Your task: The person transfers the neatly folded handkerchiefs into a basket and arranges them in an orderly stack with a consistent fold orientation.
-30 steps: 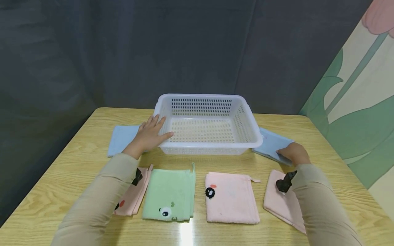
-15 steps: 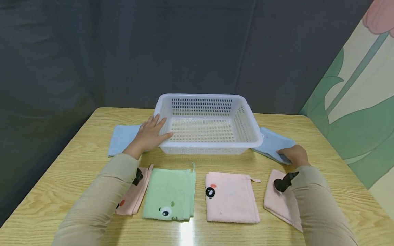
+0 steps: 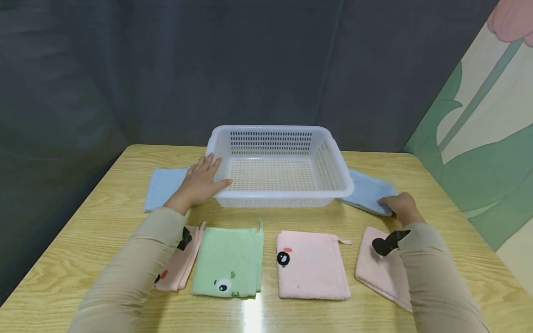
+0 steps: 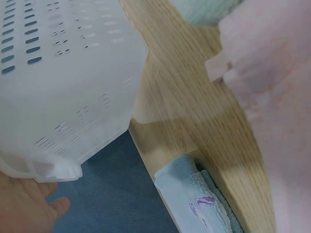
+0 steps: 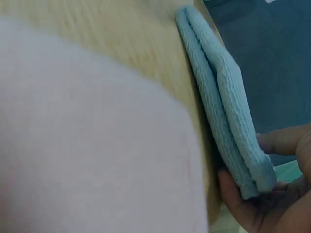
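Observation:
A white perforated basket (image 3: pixel 283 195) stands at the back of the table. My left hand (image 3: pixel 199 184), fingers spread, rests on its left rim; in the left wrist view that hand (image 4: pixel 24 206) touches the basket's edge (image 4: pixel 73 121). At the basket's right, my right hand (image 3: pixel 401 206) pinches the near right corner of a folded blue towel (image 3: pixel 370 190). Seen from the right wrist, the thumb and fingers of that hand (image 5: pixel 286 179) lie on both sides of the blue towel's end (image 5: pixel 223 97). Another blue towel (image 3: pixel 164 185) lies partly behind my left hand.
Along the front of the wooden table (image 3: pixel 233 314) lie a green towel (image 3: pixel 226 259), a pink towel (image 3: pixel 314 273), a second pink towel (image 3: pixel 374 263) partly under my right forearm, and a third (image 3: pixel 183 263) partly behind my left forearm. A dark curtain (image 3: pixel 250 60) hangs behind.
The right-hand blue towel's near corner has risen slightly in my right hand, and its surface is more bent. My left hand stays on the basket rim. The head view has shifted slightly.

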### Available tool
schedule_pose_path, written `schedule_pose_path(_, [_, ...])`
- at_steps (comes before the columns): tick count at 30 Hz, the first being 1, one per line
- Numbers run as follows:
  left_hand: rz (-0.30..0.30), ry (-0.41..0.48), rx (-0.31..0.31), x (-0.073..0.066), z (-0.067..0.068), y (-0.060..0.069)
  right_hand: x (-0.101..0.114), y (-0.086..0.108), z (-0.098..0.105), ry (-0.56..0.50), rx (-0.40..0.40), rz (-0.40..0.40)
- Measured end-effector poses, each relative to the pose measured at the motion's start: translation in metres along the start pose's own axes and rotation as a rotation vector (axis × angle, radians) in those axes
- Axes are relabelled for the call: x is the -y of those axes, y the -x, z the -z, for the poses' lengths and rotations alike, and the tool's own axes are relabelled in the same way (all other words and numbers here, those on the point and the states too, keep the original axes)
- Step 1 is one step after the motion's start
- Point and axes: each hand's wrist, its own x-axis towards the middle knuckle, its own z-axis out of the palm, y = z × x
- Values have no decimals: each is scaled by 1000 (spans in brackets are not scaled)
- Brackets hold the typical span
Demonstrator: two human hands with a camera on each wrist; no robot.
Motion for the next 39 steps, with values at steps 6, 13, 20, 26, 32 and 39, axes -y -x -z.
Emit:
schedule_pose_path(6, [4,18,0,0,2,1,-12,-15,1,-99,-1,-69])
schedule_pose_path(13, [-9,36,6,-1,1,-2,-31,-32,7,-202,27,-9])
schedule_pose_path(20, [-6,22,7,-2,3,-2,-16,-5,8,-222,46,57])
schedule_pose_path(26, [-2,26,12,0,4,-2,-7,8,12,-306,5,130])
schedule_pose_path(32, [-2,40,14,1,3,-2,-5,11,14,-374,-27,186])
schedule_pose_path(39, [8,39,22,0,2,-1,-4,18,18,-417,-67,227])
